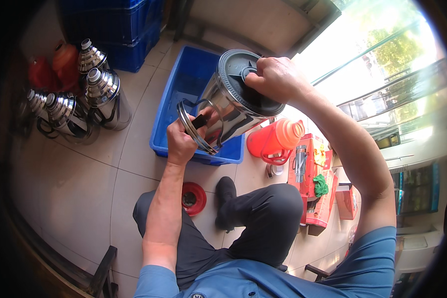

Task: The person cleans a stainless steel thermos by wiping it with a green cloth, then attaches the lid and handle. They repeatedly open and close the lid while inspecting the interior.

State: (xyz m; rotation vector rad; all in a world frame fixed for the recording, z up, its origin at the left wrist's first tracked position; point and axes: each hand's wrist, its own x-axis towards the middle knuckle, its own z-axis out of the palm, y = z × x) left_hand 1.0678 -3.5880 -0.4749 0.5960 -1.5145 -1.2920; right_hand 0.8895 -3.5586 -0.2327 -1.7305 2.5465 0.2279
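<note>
My left hand [184, 139] is closed on the black handle of a shiny steel vacuum flask shell [223, 108], held tilted in front of me. A metal ring hangs at that hand, around the handle. My right hand [277, 78] grips the middle of the dark plastic base [240, 70] at the shell's upper end, thumb and fingers on its round centre. Behind and below the shell stands a blue plastic crate [167, 97]. An orange-red flask [272, 139] with a handle is right of the shell. A red round part [197, 199] lies on the floor by my legs.
Several steel flasks [104, 93] with white stoppers stand on the tiled floor at left, near red flasks [65, 63]. Stacked blue crates [130, 37] rise behind them. Red boxes [309, 164] at right carry a metal cylinder [300, 164], a green cloth [321, 185] and a yellow cloth [319, 155].
</note>
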